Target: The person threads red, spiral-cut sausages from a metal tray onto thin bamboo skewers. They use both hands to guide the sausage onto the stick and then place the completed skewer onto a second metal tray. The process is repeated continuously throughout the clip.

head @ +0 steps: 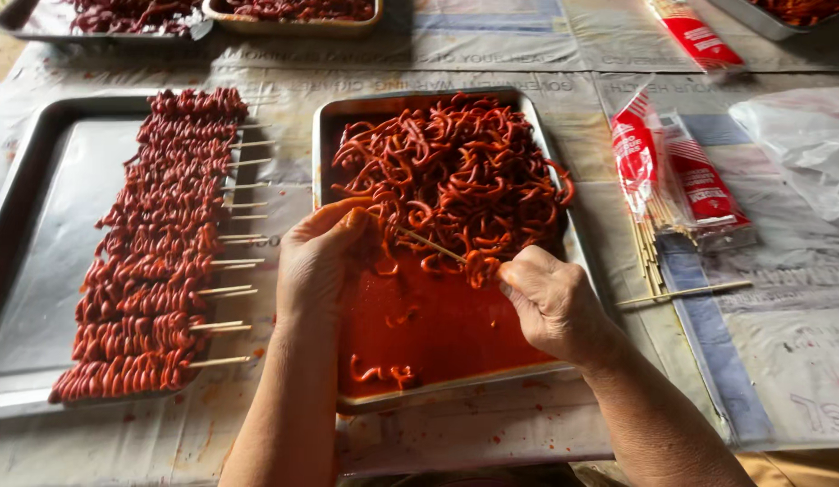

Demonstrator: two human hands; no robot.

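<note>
Left tray (41,144): a metal tray is set on the bench (491,54), and finished skewers (158,243) of red marinated strips are laid across it in a row, sticks pointing right.
Left hand (316,261): it is held over the left edge of the middle tray, fingers curled and pinched on red strips at one end of a stick.
Stick (433,245): a thin bamboo stick is held between both hands, slanting down to the right, above the sauce.
Middle tray (325,117): a heap of red strips (455,171) is piled in its far half; red sauce and a few loose strips are seen in the near half.
Right hand (550,302): it is closed, thumb and fingers pinched on the stick's other end, where a strip is threaded.
Right side: opened red-and-white packets (699,185) of bare sticks are laid on the bench, with one loose stick (685,292) just beside them.
</note>
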